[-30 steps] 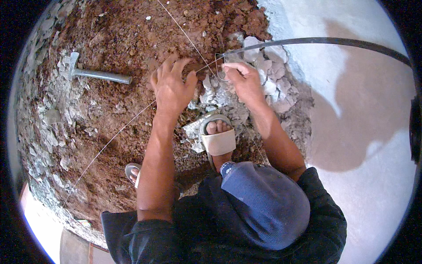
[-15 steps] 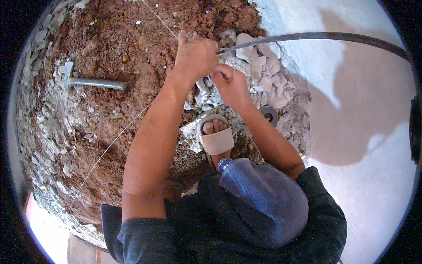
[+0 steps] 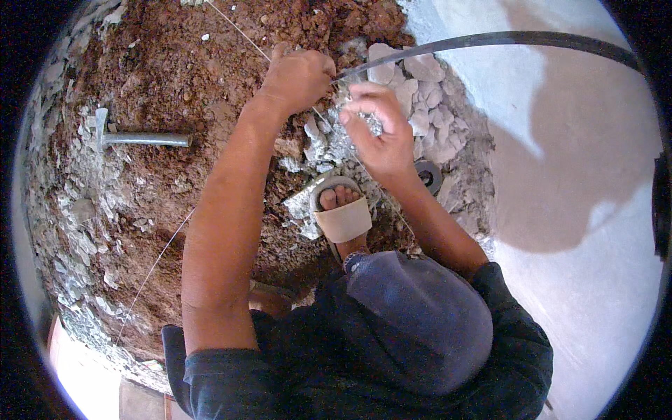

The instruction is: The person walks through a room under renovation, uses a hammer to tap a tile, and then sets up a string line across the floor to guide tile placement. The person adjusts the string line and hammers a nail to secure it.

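Note:
My left hand (image 3: 297, 78) is closed at the end of a long black strip (image 3: 504, 38), a hose or bar, which bows off to the far right. A thin string (image 3: 238, 28) runs in from the top to this hand and continues (image 3: 357, 157) below it toward my right forearm. What else the left fingers pinch is hidden. Just right of it, my right hand (image 3: 383, 133) is raised with fingers curved and apart, slightly blurred, and nothing shows in it.
A hammer (image 3: 143, 138) lies on the reddish soil at left. Another stretch of string (image 3: 155, 266) slants past my left forearm. Broken stone chunks (image 3: 427, 98) lie beside the pale smooth floor (image 3: 560, 161). A dark ring-shaped roll (image 3: 428, 176) sits by my right forearm, near my sandalled foot (image 3: 343, 213).
My right hand has come away from beside the left one, its fingers opening and moving right. My left hand has shifted slightly left with the black strip's end.

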Tool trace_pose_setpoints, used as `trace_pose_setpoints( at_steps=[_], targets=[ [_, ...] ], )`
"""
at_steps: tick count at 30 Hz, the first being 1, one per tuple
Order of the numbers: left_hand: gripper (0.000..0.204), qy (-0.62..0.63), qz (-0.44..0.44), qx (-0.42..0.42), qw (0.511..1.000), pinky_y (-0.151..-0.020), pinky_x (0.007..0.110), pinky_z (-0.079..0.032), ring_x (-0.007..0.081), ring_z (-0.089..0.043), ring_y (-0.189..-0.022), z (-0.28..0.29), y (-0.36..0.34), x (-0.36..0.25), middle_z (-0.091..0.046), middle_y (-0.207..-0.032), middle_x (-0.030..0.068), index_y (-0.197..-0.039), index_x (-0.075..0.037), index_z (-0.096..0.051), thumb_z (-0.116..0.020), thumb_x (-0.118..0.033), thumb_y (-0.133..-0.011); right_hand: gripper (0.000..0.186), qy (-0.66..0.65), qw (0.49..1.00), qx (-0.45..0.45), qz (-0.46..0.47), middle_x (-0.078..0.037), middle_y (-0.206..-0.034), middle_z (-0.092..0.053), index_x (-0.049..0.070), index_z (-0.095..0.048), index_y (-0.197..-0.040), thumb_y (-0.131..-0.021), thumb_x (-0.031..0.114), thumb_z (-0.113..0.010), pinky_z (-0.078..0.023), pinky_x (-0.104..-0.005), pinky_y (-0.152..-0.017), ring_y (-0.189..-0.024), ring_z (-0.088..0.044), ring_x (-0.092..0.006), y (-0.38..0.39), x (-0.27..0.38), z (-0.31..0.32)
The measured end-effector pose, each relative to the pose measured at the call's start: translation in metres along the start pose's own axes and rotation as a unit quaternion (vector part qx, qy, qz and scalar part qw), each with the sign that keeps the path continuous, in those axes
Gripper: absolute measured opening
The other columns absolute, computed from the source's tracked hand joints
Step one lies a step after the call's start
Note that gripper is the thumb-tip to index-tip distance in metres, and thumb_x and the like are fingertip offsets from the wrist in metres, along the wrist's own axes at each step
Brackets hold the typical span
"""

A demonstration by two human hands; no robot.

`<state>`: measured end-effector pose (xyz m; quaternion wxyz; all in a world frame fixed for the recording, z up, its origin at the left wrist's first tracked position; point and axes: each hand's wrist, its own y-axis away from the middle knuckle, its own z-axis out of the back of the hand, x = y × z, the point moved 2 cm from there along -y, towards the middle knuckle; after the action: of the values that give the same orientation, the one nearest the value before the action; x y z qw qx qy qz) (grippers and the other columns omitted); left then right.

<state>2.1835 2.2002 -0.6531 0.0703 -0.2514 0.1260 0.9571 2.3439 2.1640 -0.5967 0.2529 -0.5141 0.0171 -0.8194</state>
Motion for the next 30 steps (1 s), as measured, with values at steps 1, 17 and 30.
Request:
trace_pose_setpoints(
  at_steps=[1,17,30],
  targets=[
    [0.017,0.004,-0.007,0.004,1.0,-0.101,0.055,-0.033,0.0315,-0.063,-0.096,0.0,0.0,0.001,-0.068,-0.095,0.0108,-0.095,-0.017,-0.068,-0.057,-0.021,-0.083,0.011,-0.065,0.997,0.002,-0.044,-0.011,-0.092,-0.065,0.003,-0.062,-0.094,-0.085,0.009,-0.063,-0.047,-0.031,-0.081,-0.087,-0.061,-0.0202,-0.001,-0.003,-0.005],
    [0.015,0.011,-0.044,-0.019,0.999,-0.094,0.055,-0.039,0.0334,-0.064,-0.091,-0.001,-0.005,0.009,-0.068,-0.09,0.0109,-0.09,-0.016,-0.068,-0.057,-0.022,-0.083,0.015,0.037,0.999,0.034,-0.019,-0.006,-0.095,-0.061,0.013,-0.068,-0.09,-0.076,0.014,-0.071,-0.044,-0.0375,-0.079,-0.086,-0.058,-0.0256,0.024,-0.018,-0.037],
    [0.019,-0.032,-0.006,0.028,0.999,-0.093,0.054,-0.039,0.0313,-0.065,-0.095,0.01,-0.014,-0.007,-0.069,-0.094,0.0138,-0.089,-0.009,-0.07,-0.053,-0.012,-0.079,0.012,0.12,0.986,0.054,0.107,-0.002,-0.097,-0.059,0.016,-0.065,-0.085,-0.074,0.019,-0.071,-0.04,-0.0415,-0.083,-0.096,-0.05,-0.0261,0.026,0.007,-0.066]
  ],
)
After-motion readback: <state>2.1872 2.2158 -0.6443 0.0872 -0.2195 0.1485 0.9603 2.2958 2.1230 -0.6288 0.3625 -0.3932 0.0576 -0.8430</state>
